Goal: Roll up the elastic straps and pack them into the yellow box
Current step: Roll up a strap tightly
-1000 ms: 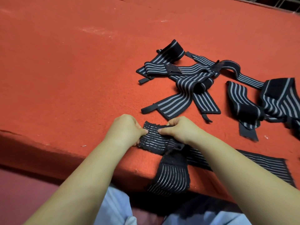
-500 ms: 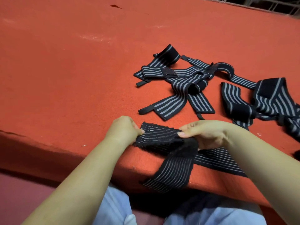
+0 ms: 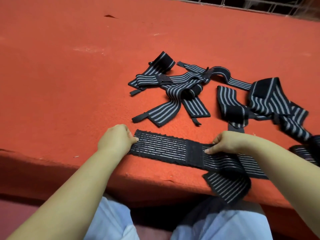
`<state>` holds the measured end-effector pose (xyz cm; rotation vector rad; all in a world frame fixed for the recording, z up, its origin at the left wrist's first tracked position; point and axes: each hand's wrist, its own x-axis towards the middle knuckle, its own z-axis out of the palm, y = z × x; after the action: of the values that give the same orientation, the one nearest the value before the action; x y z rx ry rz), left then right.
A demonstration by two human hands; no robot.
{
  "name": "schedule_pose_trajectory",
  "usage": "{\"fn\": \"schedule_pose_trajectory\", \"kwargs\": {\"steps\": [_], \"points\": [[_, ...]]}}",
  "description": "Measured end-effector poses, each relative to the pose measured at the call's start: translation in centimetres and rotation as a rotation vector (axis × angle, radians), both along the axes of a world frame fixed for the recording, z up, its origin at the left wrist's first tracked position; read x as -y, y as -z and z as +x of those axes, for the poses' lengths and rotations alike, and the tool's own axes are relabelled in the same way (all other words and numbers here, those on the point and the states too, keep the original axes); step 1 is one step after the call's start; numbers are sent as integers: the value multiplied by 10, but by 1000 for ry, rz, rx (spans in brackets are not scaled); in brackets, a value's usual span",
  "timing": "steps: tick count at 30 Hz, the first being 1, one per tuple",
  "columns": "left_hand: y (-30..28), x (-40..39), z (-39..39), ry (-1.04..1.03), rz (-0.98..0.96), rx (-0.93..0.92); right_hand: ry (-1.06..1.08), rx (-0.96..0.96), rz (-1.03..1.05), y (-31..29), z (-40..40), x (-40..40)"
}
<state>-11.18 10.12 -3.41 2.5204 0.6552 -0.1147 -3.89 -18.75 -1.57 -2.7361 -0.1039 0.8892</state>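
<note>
Red cloth covers the bench (image 3: 69, 84). One strap (image 3: 166, 149) lies flat near its edge; the left hand (image 3: 116, 139) pinches one end, the right hand (image 3: 225, 142) pinches farther along. No roll yet. Other straps (image 3: 173, 90) wait behind, maybe all loose. No yellow box shows.

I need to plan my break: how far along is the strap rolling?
Early. Nothing looks finished: no rolled strap and no yellow box are in view. In hand: the left hand and right hand hold one strap flat at the table edge, not yet rolled. Left: the loose pile of straps behind it.
</note>
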Motion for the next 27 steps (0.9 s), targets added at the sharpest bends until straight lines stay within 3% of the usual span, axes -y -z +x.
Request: {"fn": "schedule_pose_trajectory", "kwargs": {"steps": [3, 4, 6, 9, 14, 19, 27], "points": [[-2, 19, -8, 109, 297, 156, 24, 23, 15, 3, -4, -2], [-1, 31, -10, 182, 333, 247, 15, 31, 10, 3, -5, -2], [3, 65, -13, 367, 227, 355, 0, 53, 0, 3, -6, -3], [13, 111, -7, 556, 92, 225, 15, 60, 29, 0, -7, 1], [19, 124, 10, 499, 186, 54, 194, -201, 462, -20, -13, 39], [19, 127, 11, 477, 186, 59, 132, 168, 264, -42, -11, 93], [19, 132, 5, 426, 160, 102, 68, 353, 24, 6, -20, 101]]}}
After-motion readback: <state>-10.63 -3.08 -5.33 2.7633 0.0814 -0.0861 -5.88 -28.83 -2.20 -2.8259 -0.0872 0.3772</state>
